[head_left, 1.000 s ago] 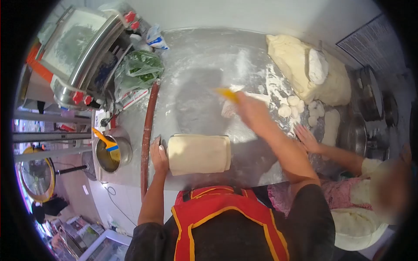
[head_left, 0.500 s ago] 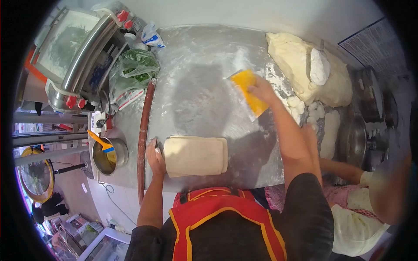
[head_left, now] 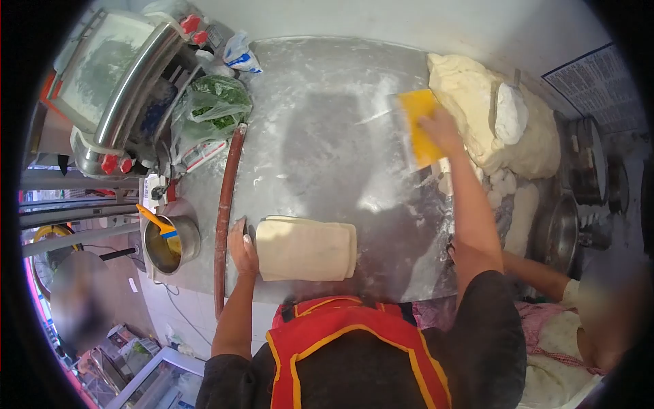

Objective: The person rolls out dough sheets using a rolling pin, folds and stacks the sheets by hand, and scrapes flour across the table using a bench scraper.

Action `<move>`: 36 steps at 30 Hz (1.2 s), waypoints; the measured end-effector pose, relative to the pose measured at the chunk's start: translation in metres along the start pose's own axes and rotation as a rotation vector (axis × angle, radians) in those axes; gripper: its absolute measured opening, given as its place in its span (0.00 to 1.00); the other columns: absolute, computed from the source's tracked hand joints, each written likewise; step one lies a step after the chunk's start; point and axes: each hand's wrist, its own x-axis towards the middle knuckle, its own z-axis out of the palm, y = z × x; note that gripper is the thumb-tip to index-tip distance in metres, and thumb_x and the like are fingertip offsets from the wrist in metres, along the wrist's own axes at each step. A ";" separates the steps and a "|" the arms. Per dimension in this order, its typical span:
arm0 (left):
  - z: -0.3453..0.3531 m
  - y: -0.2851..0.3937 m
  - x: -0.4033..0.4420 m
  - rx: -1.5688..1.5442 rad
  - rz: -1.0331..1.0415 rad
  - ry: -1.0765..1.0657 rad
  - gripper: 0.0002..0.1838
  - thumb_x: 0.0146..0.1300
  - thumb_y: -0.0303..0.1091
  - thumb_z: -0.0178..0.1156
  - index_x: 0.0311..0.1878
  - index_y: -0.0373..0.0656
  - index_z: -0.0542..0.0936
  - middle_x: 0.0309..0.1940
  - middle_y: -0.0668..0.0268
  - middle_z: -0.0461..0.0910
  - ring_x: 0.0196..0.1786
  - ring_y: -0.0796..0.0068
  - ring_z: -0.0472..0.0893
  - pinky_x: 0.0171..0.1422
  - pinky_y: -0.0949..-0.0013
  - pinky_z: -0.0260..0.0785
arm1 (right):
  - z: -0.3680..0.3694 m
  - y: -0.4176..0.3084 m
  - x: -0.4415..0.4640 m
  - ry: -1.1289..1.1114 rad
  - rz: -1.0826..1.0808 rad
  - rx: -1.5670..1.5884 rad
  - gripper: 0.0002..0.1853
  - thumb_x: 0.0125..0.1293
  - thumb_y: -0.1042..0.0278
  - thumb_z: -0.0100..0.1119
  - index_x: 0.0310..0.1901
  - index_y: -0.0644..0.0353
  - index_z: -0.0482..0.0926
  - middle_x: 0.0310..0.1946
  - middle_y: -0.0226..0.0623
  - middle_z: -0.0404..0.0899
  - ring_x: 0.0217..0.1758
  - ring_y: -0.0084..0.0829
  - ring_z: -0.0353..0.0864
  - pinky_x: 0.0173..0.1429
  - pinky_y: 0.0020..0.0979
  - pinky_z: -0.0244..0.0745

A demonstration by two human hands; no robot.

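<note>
My right hand (head_left: 441, 129) grips a wide yellow scraper (head_left: 419, 129) with a pale edge, low over the floury metal tabletop (head_left: 320, 177), left of a big dough mass (head_left: 470, 102). My left hand (head_left: 243, 249) rests at the left side of a folded, stacked sheet of dough (head_left: 306, 249). Its fingers are drawn together around a thin dark thing, too small to make out, beside the dough. A long brown rolling pin (head_left: 228, 211) lies just left of that hand.
Left stand a metal pot (head_left: 191, 249) with an orange-handled brush (head_left: 157, 219), a bag of greens (head_left: 211, 105) and a dough machine (head_left: 129, 82). Small dough pieces (head_left: 501, 184) and metal pans (head_left: 562, 221) are at right. A co-worker's arm (head_left: 538, 274) reaches in from the right.
My right hand has moved right and slightly away from me with the scraper, which now stands more upright in view. My left hand and the folded dough stay nearly in place.
</note>
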 end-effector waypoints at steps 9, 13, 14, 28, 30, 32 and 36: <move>-0.005 0.005 0.001 0.032 0.018 -0.003 0.26 0.72 0.40 0.36 0.64 0.34 0.71 0.61 0.48 0.73 0.66 0.47 0.68 0.72 0.52 0.55 | 0.041 0.009 0.016 -0.130 0.219 0.284 0.15 0.59 0.69 0.59 0.47 0.68 0.80 0.37 0.42 0.84 0.38 0.34 0.84 0.44 0.37 0.78; -0.002 0.003 -0.002 0.034 0.032 0.013 0.25 0.71 0.38 0.37 0.64 0.34 0.71 0.60 0.48 0.73 0.66 0.47 0.69 0.71 0.52 0.55 | 0.009 0.089 0.021 0.018 0.280 0.144 0.15 0.58 0.68 0.60 0.45 0.70 0.80 0.36 0.43 0.84 0.37 0.35 0.84 0.42 0.36 0.78; -0.004 0.006 0.000 0.031 0.034 0.017 0.25 0.71 0.38 0.38 0.64 0.34 0.71 0.60 0.48 0.73 0.65 0.48 0.69 0.71 0.52 0.55 | 0.003 0.087 0.013 0.056 0.311 0.056 0.16 0.58 0.67 0.61 0.45 0.70 0.80 0.36 0.46 0.84 0.38 0.37 0.85 0.44 0.37 0.78; -0.010 0.016 0.004 -0.002 0.048 0.029 0.24 0.69 0.37 0.40 0.64 0.35 0.71 0.59 0.47 0.73 0.63 0.46 0.70 0.70 0.51 0.56 | 0.041 -0.036 -0.063 -0.220 0.501 0.938 0.15 0.64 0.74 0.60 0.53 0.66 0.76 0.40 0.40 0.84 0.42 0.34 0.84 0.46 0.35 0.79; -0.013 0.019 0.005 -0.020 0.062 0.034 0.25 0.69 0.37 0.40 0.64 0.35 0.71 0.60 0.47 0.73 0.63 0.45 0.69 0.70 0.51 0.56 | 0.040 -0.045 -0.074 -0.185 0.484 0.832 0.17 0.64 0.72 0.61 0.54 0.67 0.75 0.40 0.42 0.84 0.43 0.34 0.84 0.47 0.35 0.79; -0.014 0.021 0.006 -0.005 0.055 0.035 0.24 0.69 0.36 0.40 0.64 0.35 0.71 0.60 0.47 0.73 0.63 0.46 0.69 0.70 0.50 0.56 | 0.032 -0.038 -0.087 -0.170 0.283 0.611 0.19 0.63 0.70 0.62 0.54 0.66 0.74 0.40 0.47 0.84 0.43 0.38 0.84 0.47 0.37 0.79; -0.013 0.016 0.005 -0.014 0.097 0.039 0.24 0.68 0.34 0.41 0.64 0.34 0.71 0.59 0.46 0.73 0.64 0.46 0.69 0.70 0.50 0.57 | 0.014 -0.044 -0.128 -0.111 0.098 0.154 0.21 0.61 0.66 0.62 0.55 0.65 0.72 0.39 0.56 0.83 0.44 0.48 0.84 0.49 0.45 0.78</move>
